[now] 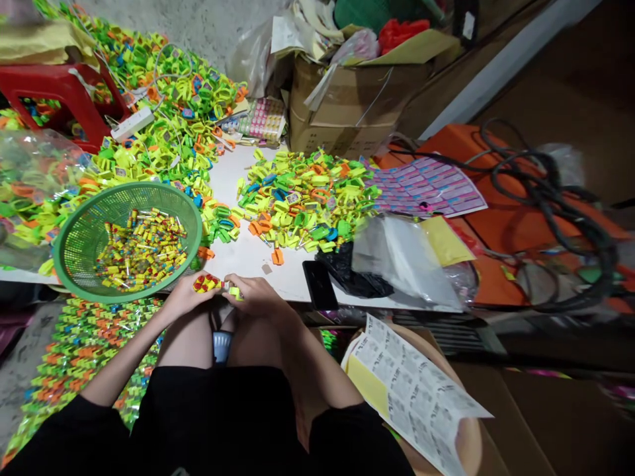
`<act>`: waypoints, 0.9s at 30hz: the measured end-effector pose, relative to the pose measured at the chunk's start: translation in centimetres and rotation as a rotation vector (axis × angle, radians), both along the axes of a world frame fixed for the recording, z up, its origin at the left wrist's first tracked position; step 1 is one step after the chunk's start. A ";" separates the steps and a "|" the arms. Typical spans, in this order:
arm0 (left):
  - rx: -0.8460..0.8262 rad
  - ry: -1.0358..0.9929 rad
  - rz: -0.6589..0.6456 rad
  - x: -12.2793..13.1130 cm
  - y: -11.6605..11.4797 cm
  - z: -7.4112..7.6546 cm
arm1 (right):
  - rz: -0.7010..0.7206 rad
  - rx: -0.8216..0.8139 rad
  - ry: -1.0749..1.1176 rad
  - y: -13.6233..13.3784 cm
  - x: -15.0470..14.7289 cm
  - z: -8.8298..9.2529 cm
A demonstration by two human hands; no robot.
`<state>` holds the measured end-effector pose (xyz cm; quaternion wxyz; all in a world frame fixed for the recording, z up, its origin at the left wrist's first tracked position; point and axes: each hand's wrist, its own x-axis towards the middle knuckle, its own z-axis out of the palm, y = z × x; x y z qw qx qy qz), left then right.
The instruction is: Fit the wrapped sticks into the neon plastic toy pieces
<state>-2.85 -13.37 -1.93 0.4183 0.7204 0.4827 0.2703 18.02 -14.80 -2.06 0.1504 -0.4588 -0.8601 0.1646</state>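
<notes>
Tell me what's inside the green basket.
The green basket holds a heap of small yellow-and-red pieces; whatever lies beneath the top ones is covered and can't be seen.

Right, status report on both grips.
Left grip closed on red-yellow pieces. Right grip closed on yellow-green piece. Green basket left, phone right; neither between grips.

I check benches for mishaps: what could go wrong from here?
Small red-and-yellow pieces in the left hand could slip and scatter, being held above the lap.
The green basket seems to overhang the table's front edge and might tip if bumped.
The phone, at that edge, could get knocked off.
</notes>
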 end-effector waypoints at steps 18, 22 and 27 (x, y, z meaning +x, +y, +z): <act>0.090 0.149 -0.101 0.7 0.0 0.5 | -0.061 -0.012 -0.040 -0.8 -0.4 -0.7; 0.083 0.181 -0.167 0.6 0.1 1.0 | -0.032 -0.039 -0.048 -0.7 -0.4 -1.0; 0.079 0.238 -0.275 0.4 0.1 1.8 | 0.003 -0.090 -0.066 -0.7 -0.4 -0.9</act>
